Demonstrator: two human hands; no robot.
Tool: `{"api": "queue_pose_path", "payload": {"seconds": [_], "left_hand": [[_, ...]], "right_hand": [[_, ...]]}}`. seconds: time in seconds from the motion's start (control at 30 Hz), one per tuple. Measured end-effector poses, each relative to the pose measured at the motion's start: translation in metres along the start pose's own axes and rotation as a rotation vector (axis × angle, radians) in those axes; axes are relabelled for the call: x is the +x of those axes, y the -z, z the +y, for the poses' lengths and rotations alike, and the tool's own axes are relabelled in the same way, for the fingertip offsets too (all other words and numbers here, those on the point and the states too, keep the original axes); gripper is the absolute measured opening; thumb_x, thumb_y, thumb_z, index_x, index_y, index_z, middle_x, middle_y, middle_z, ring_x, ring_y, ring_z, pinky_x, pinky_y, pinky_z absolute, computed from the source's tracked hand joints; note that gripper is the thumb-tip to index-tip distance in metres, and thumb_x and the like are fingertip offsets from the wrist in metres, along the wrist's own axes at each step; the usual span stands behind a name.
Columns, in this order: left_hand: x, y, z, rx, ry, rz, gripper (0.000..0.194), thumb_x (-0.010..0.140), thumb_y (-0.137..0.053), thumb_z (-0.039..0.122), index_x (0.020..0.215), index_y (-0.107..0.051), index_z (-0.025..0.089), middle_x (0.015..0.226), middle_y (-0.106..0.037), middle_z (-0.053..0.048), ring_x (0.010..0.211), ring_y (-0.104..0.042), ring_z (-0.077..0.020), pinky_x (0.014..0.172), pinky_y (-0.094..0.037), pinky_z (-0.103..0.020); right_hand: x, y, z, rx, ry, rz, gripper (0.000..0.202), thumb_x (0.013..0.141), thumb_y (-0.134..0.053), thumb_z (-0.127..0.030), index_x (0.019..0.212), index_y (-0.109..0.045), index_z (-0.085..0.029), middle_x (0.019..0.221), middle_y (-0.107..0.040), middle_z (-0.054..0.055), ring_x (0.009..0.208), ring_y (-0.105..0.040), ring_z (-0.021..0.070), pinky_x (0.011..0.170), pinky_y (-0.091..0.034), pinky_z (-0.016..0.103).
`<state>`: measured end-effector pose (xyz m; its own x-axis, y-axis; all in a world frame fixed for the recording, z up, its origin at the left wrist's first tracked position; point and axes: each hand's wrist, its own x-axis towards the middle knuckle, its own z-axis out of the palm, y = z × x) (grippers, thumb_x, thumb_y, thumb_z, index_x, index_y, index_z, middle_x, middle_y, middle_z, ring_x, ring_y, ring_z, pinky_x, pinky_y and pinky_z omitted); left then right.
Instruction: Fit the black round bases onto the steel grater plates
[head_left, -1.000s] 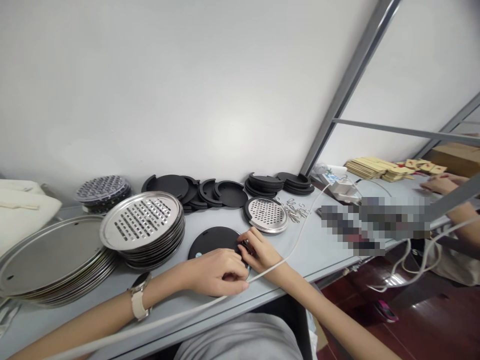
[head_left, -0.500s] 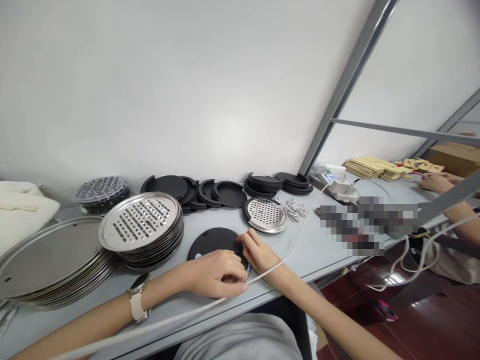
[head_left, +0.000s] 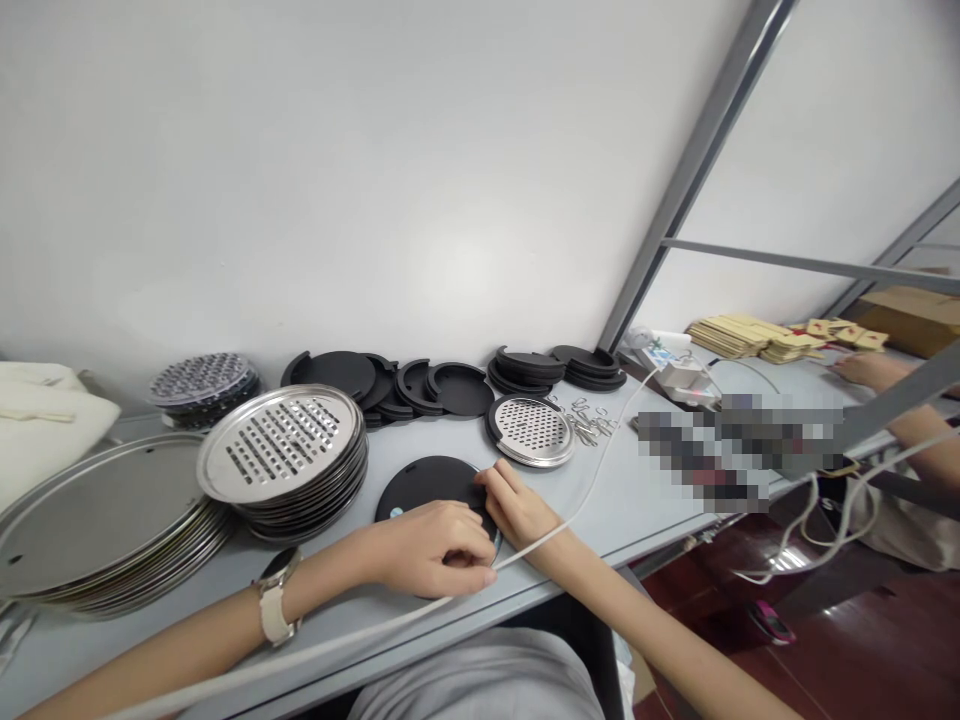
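Observation:
A round black disc [head_left: 427, 481] with a small slot and a pale blue spot lies flat near the front of the table. My left hand [head_left: 441, 548] rests over its front right part, fingers curled down at the edge and thumb stretched along the front. Opposite it, my right hand [head_left: 519, 503] has its bent fingers closed at the disc's right rim. Both sets of fingertips are partly hidden. Behind the disc is a perforated metal grater plate [head_left: 534, 431] in a black holder, beside a small heap of metal hooks [head_left: 589, 422].
Stacked grater discs [head_left: 281, 445] and larger metal discs [head_left: 97, 515] stand at left. Black round holders [head_left: 461, 389] line the wall. A white cable [head_left: 600, 475] crosses above my right forearm. At far right a co-worker's hand [head_left: 874, 370] is near yellowish pieces [head_left: 727, 335].
My hands and the black disc look almost unmoved. At far right, the co-worker's hands have shifted, and only one shows clearly now.

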<state>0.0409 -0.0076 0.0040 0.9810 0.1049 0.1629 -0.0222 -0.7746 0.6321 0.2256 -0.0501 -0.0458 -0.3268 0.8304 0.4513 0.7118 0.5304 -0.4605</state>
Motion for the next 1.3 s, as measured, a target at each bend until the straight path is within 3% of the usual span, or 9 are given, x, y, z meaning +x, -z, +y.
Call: {"api": "queue_pose_path", "payload": {"seconds": [0.4,0.77,1.13,1.3], "left_hand": [[-0.001,-0.001,-0.001,0.015,0.012,-0.015,0.039,0.090,-0.051,0.023,0.060,-0.027,0.018,0.056,-0.035,0.005,0.057,-0.031,-0.0118,0.070,-0.033,-0.028],[0.000,0.000,-0.002,0.019,-0.005,-0.017,0.039,0.090,-0.051,0.020,0.060,-0.025,0.019,0.056,-0.034,0.005,0.059,-0.031,-0.0125,0.067,-0.030,-0.028],[-0.002,-0.002,-0.003,0.014,0.011,-0.008,0.039,0.089,-0.053,0.019,0.060,-0.026,0.018,0.057,-0.033,0.006,0.058,-0.030,-0.0113,0.069,-0.032,-0.027],[-0.002,-0.002,-0.004,-0.002,0.019,-0.017,0.037,0.088,-0.052,0.017,0.060,-0.027,0.018,0.056,-0.032,0.006,0.055,-0.027,-0.0103,0.068,-0.033,-0.026]], "right_hand": [[0.000,-0.002,0.006,0.049,0.035,0.018,0.031,0.092,-0.029,-0.002,0.110,-0.047,-0.020,0.092,-0.047,0.006,0.077,-0.054,0.0171,0.069,-0.052,0.030],[0.004,-0.001,0.008,0.165,0.033,0.049,0.021,0.098,-0.031,-0.013,0.107,-0.049,-0.021,0.094,-0.055,0.006,0.088,-0.058,0.0168,0.079,-0.051,0.031],[0.001,-0.007,0.011,0.160,-0.027,0.076,0.010,0.097,-0.044,-0.022,0.105,-0.049,-0.022,0.095,-0.058,0.006,0.084,-0.059,0.0166,0.074,-0.050,0.029],[0.001,-0.005,0.008,0.168,-0.058,0.057,0.015,0.092,-0.056,-0.028,0.104,-0.051,-0.021,0.094,-0.059,0.005,0.081,-0.059,0.0161,0.071,-0.050,0.028]]}}
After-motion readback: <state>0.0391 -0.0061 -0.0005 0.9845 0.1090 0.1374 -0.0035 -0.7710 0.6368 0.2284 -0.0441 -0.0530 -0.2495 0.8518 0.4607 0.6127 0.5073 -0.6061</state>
